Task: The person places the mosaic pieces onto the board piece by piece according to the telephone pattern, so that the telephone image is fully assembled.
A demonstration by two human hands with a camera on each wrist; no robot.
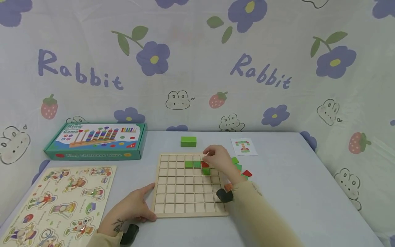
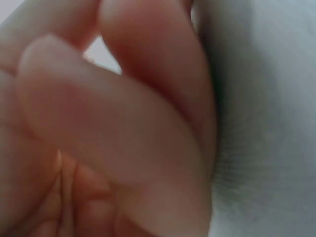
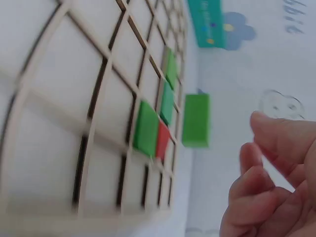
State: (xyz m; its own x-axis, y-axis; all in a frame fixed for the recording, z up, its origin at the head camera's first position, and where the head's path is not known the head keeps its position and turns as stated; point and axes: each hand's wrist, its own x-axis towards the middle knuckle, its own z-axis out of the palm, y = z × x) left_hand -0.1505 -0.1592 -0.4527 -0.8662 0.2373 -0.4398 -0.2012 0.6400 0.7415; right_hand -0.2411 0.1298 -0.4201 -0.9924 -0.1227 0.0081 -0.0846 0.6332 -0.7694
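A wooden grid board (image 1: 176, 215) lies on the white table. In its upper right part sit two green squares (image 1: 192, 164), a red piece (image 1: 205, 164) and another green piece (image 1: 206, 171) below the red one. My left hand (image 1: 132, 206) touches the board's left side with forefinger and thumb spread; its other fingers look bent in the left wrist view. Over the board's top right is my right hand (image 1: 220, 161), near the red piece. The right wrist view shows this hand (image 3: 276, 173) with loosely bent fingers and nothing visible between them.
Behind the board stands a green block (image 1: 188, 141). A pattern card (image 1: 244, 146) lies at the back right. Loose red, green and orange pieces (image 1: 247, 173) lie beside my right forearm. On the left are a green game box (image 1: 95, 141) and a picture puzzle board (image 1: 58, 206).
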